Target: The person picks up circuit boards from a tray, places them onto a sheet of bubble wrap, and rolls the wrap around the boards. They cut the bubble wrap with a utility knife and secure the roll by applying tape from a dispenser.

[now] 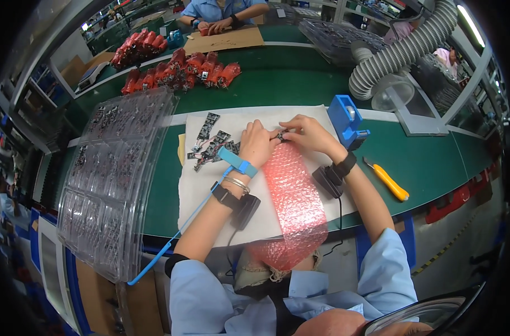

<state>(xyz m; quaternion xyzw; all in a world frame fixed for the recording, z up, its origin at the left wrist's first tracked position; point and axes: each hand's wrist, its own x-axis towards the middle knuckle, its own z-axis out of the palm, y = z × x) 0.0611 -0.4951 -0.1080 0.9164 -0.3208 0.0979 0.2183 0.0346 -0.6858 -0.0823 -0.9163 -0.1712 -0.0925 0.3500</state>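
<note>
A long strip of red bubble wrap (297, 196) lies over a white sheet (201, 207) on the green bench and hangs past its near edge. At the strip's far end is a small dark circuit board (281, 136), partly covered by fingers. My left hand (257, 144) pinches it from the left, wearing a blue wrist strap. From the right, my right hand (310, 134) has closed fingers on the same board. Whether more boards are stacked there is hidden. Several small circuit boards with thin wires (213, 147) lie loosely left of my left hand.
Stacked clear plastic trays (112, 173) hold small parts on the left. Red wrapped bundles (182, 70) are heaped beyond. A blue tape dispenser (344, 119) and a yellow-handled cutter (388, 180) sit right. A grey duct (403, 50) hangs back right. A co-worker's hands (213, 27) work opposite.
</note>
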